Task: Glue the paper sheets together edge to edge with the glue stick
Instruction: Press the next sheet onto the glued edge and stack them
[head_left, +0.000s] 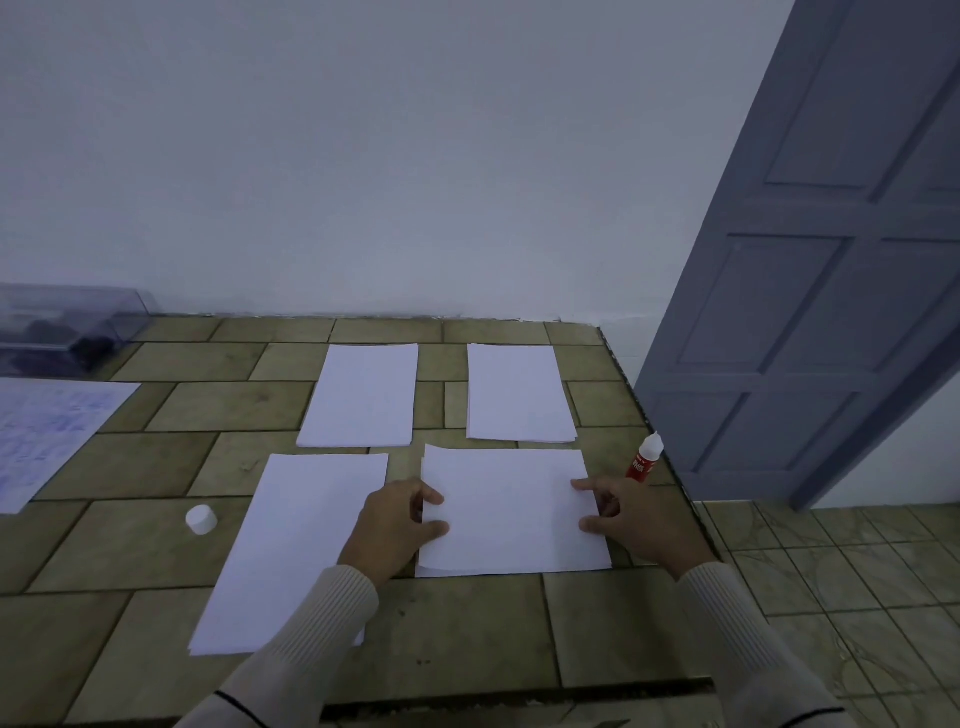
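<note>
Paper sheets (358, 395) lie in four separate white patches on the tiled worktop (467, 634), none of them meeting another edge to edge. The far left sheet (363, 415) and far right sheet (517, 392) sit toward the back edge with bare tile between them. The near left sheet (291, 551) runs down toward the front edge. The near right sheet (511, 514) lies close to the right edge, and a second paper edge peeks out along its left and near sides, so more than one sheet is probably layered there. The left hand (400, 525) holds this sheet's left edge with thumb and curled fingers, and the right hand (628, 514) holds its right edge, index tip and thumb on top. Whether any fingers reach underneath cannot be told. The glue stick (644, 460) stands upright at the right edge of the worktop, just beyond the right hand and untouched, while a white cap (201, 519) lies beside the near left sheet, well apart from it. No glue line shows on any paper. The task looks barely begun: aligning appears under way, and every join remains to be made.
</note>
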